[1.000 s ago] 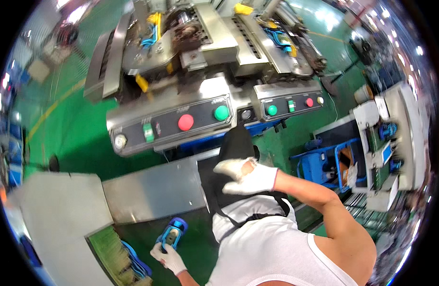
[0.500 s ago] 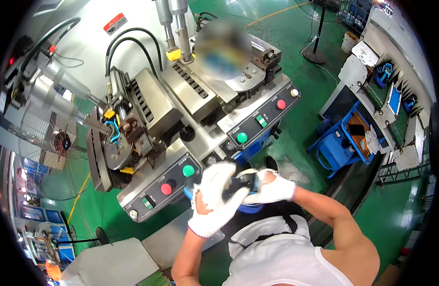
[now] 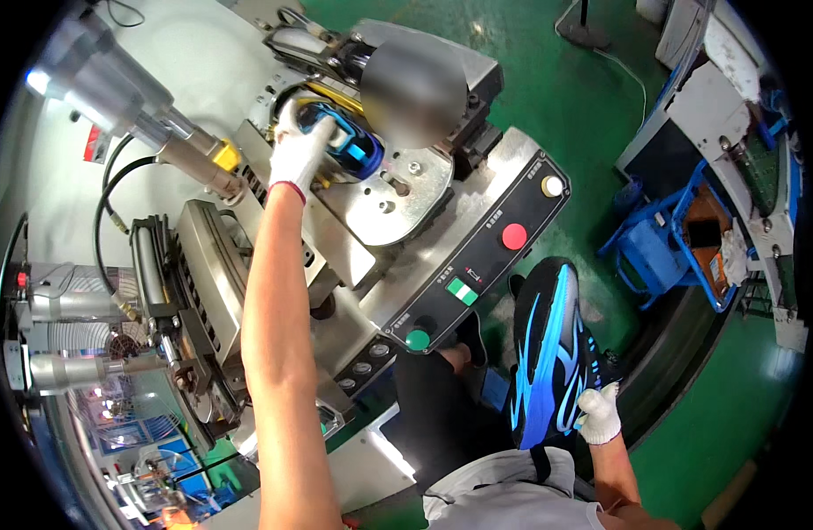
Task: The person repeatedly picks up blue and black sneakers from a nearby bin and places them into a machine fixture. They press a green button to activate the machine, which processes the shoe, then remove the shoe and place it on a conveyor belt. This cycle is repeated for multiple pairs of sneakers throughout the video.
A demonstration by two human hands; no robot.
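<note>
My left arm stretches out to the machine. My left hand [image 3: 300, 150], in a white glove, is closed on a blue-and-black shoe [image 3: 364, 152] that sits in the machine's far station, beside a metal plate [image 3: 384, 208]. The fingertips are partly hidden against the shoe. Low on the right, my gloved right hand [image 3: 600, 415] grips another shoe [image 3: 548, 353], black with bright blue and violet streaks. It hangs toe up beside my leg, and the hand holds it at the heel end.
A control panel [image 3: 477, 256] with green, red and white buttons edges the machine. Metal cylinders [image 3: 115, 79] and hoses [image 3: 102, 190] stand at the left. A blue stool-like stand [image 3: 654, 252] and a rack [image 3: 751, 168] are on the right.
My hands were together before my body around a dark object. Now the left has reached forward into the machine, and the right has moved out right with a shoe. The view has shifted.
</note>
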